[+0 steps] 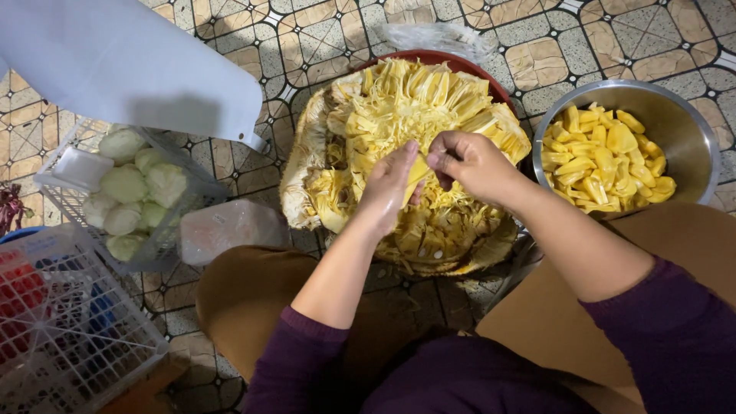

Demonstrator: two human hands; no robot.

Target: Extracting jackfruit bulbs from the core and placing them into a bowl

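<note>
A large cut-open jackfruit (399, 107) with yellow fibres lies on a red tray (460, 63) on the tiled floor. Over its middle, my left hand (389, 188) and my right hand (471, 162) meet, both pinching one yellow jackfruit pod (417, 172) between their fingers. To the right stands a steel bowl (690, 138) holding several peeled yellow pods (606, 157).
A white wire basket (73, 172) with pale green round fruits (126, 184) sits at the left, a wrapped pale block (230, 228) beside it. A white lattice crate (61, 322) is at bottom left. A clear plastic bag (441, 34) lies behind the tray.
</note>
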